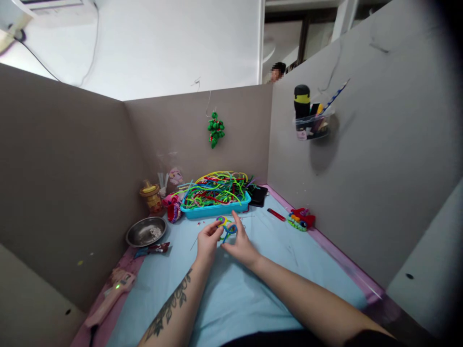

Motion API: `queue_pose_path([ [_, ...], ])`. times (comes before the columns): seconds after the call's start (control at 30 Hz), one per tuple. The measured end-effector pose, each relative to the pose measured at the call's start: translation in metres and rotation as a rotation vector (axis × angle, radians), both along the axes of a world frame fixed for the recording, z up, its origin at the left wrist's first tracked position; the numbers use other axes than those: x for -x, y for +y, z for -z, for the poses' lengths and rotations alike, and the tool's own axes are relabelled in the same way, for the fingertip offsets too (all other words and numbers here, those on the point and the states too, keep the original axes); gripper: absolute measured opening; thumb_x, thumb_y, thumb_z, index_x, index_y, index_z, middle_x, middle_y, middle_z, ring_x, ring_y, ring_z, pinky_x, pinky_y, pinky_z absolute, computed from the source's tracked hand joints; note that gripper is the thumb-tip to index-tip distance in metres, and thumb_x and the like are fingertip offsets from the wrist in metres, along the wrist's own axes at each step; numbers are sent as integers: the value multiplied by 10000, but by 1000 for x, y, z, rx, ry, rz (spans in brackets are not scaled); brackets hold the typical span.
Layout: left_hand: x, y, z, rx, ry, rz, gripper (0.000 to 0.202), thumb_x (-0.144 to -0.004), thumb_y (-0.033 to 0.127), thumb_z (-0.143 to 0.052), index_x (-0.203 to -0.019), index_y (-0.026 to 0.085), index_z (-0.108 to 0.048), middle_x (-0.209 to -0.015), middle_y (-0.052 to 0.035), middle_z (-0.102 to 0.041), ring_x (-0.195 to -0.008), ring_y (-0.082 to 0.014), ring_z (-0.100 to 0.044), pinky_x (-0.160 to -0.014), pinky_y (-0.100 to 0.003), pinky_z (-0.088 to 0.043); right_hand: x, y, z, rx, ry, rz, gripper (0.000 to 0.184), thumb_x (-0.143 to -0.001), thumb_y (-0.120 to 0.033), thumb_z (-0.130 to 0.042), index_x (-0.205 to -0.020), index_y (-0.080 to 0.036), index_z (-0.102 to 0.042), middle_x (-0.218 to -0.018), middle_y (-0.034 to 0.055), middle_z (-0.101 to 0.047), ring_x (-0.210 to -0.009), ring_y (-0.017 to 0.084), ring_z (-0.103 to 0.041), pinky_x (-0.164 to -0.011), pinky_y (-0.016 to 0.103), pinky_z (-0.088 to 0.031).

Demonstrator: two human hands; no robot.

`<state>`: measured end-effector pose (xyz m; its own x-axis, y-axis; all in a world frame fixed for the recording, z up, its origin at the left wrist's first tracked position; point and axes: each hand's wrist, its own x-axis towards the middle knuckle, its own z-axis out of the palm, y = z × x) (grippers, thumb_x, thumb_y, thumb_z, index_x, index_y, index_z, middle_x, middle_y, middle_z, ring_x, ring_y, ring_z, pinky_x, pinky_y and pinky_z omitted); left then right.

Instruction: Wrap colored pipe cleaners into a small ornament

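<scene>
Above the middle of the blue cloth, a small piece of looped pipe cleaners (228, 230) in blue, yellow, purple and green is held up between both hands. My left hand (209, 241) pinches its left side between thumb and fingertips. Around its right side curves my right hand (243, 245), thumb low and index finger raised, with the blue loop between them. The exact contact of the right fingertips is hard to see. Just beyond the hands stands a blue tray (217, 210) heaped with colourful pipe cleaners (220, 188).
At left are a metal bowl (139, 233), a brown wrapper (157, 248), a lidded cup (151, 197) and a pink hot glue gun (114, 294). At right lie a red cutter (277, 214) and a red craft piece (306, 218). Grey partitions (198, 154) surround the table; a plastic holder (313, 127) hangs right.
</scene>
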<state>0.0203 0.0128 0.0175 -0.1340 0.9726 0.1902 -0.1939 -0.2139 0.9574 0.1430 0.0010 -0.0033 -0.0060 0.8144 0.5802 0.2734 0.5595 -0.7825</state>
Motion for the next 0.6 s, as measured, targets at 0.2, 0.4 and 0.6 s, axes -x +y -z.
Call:
queue_pose_path([
  [0.2, -4, -2, 0, -20, -44, 44, 342, -579, 274, -754, -884, 129, -702, -838, -89, -710, -738, -178, -624, -651, -263, -472, 2, 1, 1, -25, 82, 39, 955, -654, -216, -676, -1401, -282, -86, -966, 36, -512, -926, 193, -530, -929, 417, -401],
  [0.4, -5, -3, 0, 2, -17, 30, 358, -580, 295, -753, -897, 135, -703, -791, -75, -707, -637, -143, -598, -545, -227, -440, -1, 3, -1, 13, 125, 23, 763, -769, -274, -574, -1395, -231, -140, -917, 42, -535, -879, 181, -547, -879, 384, -437],
  [0.6, -5, -4, -3, -30, 4, -13, 348, -576, 295, -756, -879, 131, -705, -736, -60, -692, -611, -126, -566, -524, -214, -414, -2, 6, 2, -6, 153, 47, 682, -791, -259, -537, -1373, -235, -182, -1046, 77, -519, -970, 186, -525, -886, 371, -435],
])
